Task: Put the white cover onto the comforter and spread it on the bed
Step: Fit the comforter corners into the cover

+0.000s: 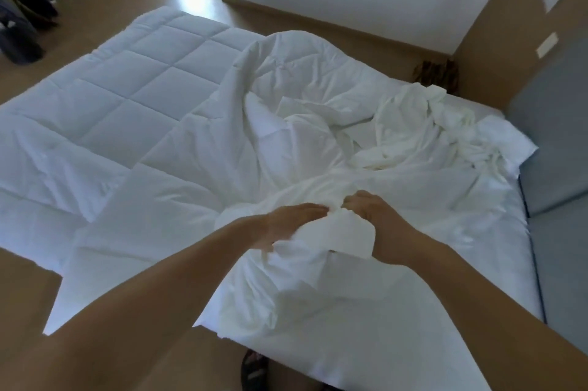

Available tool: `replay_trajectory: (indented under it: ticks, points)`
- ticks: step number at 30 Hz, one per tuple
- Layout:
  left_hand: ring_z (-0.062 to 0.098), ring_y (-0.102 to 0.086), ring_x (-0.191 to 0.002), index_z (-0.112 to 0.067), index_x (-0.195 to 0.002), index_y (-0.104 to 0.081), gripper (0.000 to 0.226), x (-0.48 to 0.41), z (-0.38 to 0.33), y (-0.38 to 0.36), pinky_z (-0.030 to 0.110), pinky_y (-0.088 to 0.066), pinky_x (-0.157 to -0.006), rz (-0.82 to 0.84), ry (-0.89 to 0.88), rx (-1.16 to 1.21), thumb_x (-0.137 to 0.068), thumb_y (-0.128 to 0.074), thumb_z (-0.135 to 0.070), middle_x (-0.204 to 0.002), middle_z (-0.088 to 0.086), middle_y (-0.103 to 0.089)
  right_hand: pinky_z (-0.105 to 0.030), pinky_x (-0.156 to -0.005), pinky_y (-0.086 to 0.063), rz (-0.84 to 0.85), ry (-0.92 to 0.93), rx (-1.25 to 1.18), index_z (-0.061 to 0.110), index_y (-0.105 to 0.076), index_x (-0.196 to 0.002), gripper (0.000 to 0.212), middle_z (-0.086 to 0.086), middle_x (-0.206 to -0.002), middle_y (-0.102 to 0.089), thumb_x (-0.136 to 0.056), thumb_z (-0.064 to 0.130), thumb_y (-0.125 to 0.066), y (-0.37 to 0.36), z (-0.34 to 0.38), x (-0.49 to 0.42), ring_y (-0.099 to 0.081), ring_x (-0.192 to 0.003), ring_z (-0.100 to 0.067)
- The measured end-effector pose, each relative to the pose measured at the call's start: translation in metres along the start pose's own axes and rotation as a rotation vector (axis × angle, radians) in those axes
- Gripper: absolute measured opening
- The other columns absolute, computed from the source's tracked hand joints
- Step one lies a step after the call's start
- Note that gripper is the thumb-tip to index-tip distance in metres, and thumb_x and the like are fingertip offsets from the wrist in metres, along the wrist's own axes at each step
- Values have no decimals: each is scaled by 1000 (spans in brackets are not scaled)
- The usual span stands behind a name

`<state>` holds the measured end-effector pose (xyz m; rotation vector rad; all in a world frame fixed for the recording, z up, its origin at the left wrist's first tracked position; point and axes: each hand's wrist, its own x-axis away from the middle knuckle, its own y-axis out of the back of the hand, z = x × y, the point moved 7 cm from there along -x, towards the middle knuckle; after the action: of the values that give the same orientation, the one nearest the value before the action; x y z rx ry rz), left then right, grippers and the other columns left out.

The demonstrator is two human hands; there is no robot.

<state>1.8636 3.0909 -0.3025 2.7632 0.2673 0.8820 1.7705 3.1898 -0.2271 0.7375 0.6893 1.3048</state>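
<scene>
White cover [321,136] is lying bunched, comforter [136,78] mostly bare — early going; I'm gripping cover folds in my left hand [288,225] and right hand [377,220].

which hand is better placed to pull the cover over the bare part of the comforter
Probably the left hand: it and the right hand both grip the cover, but the bare comforter lies on its side.

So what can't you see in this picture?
Head view only:
Comforter: its right part is hidden under the crumpled white cover.
Left hand and right hand: fingertips buried in cover folds.
Dark patterned thing at the far side: blurred, half hidden.
Sandal-like thing: cut off by bottom edge.
</scene>
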Motion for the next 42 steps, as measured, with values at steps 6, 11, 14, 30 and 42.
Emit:
replay_trajectory:
  ticks: [6, 11, 14, 30, 42]
  points:
    - [29, -8, -150, -41, -155, -21, 77, -15, 46, -24, 50, -7, -120, -40, 209, -699, -87, -29, -76, -164, -1, -15, -26, -67, -28, -27, 67, 122, 38, -37, -74, 40, 17, -74, -42, -69, 15, -69, -9, -1, 67, -35, -77, -6]
    - [10, 17, -150, -36, -156, 8, 66, -4, 84, -28, 65, 9, -115, -63, 215, -879, -101, -17, -62, -163, -16, 15, -34, -64, -31, -63, 89, 68, 36, -35, -72, 42, 13, -68, -40, -69, 9, -67, -7, -4, 119, -41, -69, -11]
    - [6, 10, -151, -31, -158, 2, 59, 10, 76, -39, 58, -10, -119, -163, 125, -865, -107, -27, -41, -164, -17, 9, -42, -65, -41, -141, 74, 48, 28, -42, -68, 30, 7, -70, -49, -68, 11, -66, -3, -10, 155, -45, -74, -12]
    - [27, -64, -89, -18, -98, -47, 29, 53, -10, -168, 32, -39, -67, -430, -325, -788, -84, -65, -35, -98, 1, -65, -40, -97, -43, -150, -228, -86, 38, -62, -108, 41, 2, -121, -55, -78, 12, -69, -24, -46, 188, -45, -113, -15]
    - [32, -61, -86, -9, -110, -53, 23, 53, 3, -171, 32, -35, -66, -409, -415, -871, -91, -53, -20, -103, 8, -58, -39, -64, -60, -123, -1091, -968, 15, -66, -114, 40, -11, -101, -74, -88, 44, -71, -58, -39, 193, -72, -88, -30]
